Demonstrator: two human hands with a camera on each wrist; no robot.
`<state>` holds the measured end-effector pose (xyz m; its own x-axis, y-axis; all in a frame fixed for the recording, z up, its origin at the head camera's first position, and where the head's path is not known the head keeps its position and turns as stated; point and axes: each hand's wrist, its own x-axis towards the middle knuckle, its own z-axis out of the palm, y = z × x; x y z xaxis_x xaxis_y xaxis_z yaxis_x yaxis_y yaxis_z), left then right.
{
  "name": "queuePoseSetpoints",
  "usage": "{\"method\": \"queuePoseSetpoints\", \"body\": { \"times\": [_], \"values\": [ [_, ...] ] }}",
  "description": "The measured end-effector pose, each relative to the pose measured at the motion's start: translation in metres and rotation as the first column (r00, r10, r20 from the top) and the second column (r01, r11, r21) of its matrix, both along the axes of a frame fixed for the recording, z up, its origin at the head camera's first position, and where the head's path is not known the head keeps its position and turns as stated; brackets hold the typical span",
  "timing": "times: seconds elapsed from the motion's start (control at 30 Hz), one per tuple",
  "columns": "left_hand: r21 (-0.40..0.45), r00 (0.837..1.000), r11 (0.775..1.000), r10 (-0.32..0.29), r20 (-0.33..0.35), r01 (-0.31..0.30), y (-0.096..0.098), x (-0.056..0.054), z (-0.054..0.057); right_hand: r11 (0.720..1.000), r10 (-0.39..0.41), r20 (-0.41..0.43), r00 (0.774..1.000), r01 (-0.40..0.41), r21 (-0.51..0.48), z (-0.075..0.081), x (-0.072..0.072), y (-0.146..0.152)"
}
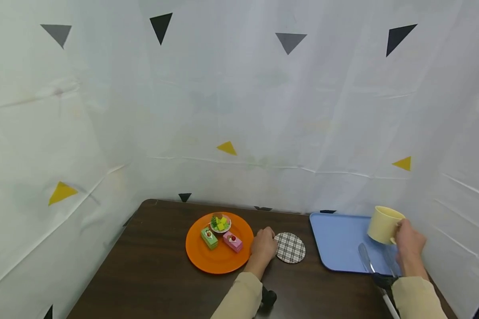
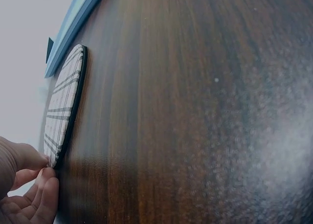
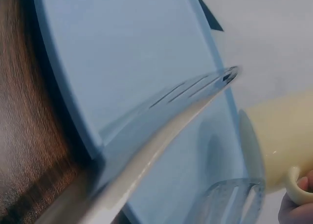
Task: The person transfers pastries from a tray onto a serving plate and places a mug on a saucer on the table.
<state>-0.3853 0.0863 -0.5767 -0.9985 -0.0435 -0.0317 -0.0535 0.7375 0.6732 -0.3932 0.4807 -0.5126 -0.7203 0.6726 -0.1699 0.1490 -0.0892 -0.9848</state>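
Note:
My left hand point(image 1: 265, 243) pinches the near edge of a round plaid coaster point(image 1: 290, 247) between thumb and fingers. In the left wrist view the coaster point(image 2: 66, 104) lies low over the dark table, its rim at the fingertips. My right hand point(image 1: 410, 243) grips a pale yellow mug point(image 1: 383, 225) by its handle. The mug is tilted and overlaps the right part of a blue tray point(image 1: 337, 239) in the head view. From the right wrist, the mug point(image 3: 286, 136) shows beside the tray's edge, with only some fingers on the handle visible.
Metal cutlery point(image 1: 365, 256) lies on the tray, and a white handle point(image 1: 390, 305) extends over its near edge. Left of the coaster stands an orange plate point(image 1: 201, 261) with a green cake piece point(image 1: 209, 238), a pink cake piece point(image 1: 233, 242) and a small bowl of food point(image 1: 221, 223). White sheeting surrounds the table.

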Motion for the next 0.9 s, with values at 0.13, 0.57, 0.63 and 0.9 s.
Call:
{"method": "queuePoseSetpoints", "body": {
  "times": [0.13, 0.57, 0.63, 0.9],
  "values": [
    [-0.005, 1.0, 1.0, 0.009, -0.01, -0.009, -0.001, 0.001, 0.0, 0.999, 0.039, -0.002, 0.999, -0.039, 0.011, 0.007, 0.003, -0.009],
    [0.001, 0.999, 1.0, -0.025, 0.021, 0.025, 0.0, 0.001, 0.006, 0.995, 0.02, -0.201, 0.979, -0.039, -0.089, 0.024, 0.015, -0.049],
    [-0.002, 1.0, 1.0, -0.022, 0.019, 0.022, 0.0, 0.002, 0.008, 0.993, 0.025, -0.243, 0.97, -0.053, -0.11, 0.023, 0.014, -0.056],
    [0.03, 1.0, 0.999, -0.02, 0.023, 0.02, 0.0, -0.005, 0.002, 0.962, 0.102, -0.367, 0.925, -0.185, -0.199, 0.025, 0.014, -0.088]
  ]
}}
